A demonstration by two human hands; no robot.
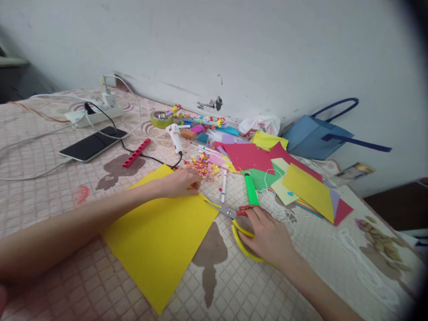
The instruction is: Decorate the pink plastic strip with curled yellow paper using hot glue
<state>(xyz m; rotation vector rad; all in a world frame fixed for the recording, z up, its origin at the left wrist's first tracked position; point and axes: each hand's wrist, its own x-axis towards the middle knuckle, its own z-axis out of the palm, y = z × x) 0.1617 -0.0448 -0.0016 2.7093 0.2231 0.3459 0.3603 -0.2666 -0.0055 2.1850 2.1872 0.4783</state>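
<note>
A large sheet of yellow paper [163, 236] lies flat on the patterned tablecloth in front of me. At its far edge my left hand [182, 182] pinches the paper, fingers closed. My right hand [267, 234] grips a pair of scissors [228, 212] with one red and one yellow handle. The blades are parted around the sheet's right corner, where a narrow strip runs along the edge. Part of the strip is hidden by my left fingers. Just beyond the scissors lies a bright green tube-shaped thing [251, 189].
A glue gun [175, 139] stands behind, near scattered paper bits [203, 167] and a marker [224, 185]. Coloured sheets [309, 189] and white string [276, 207] lie right. A phone [92, 145], power strip [96, 116] and cables occupy the left. A blue bag [314, 136] leans against the wall.
</note>
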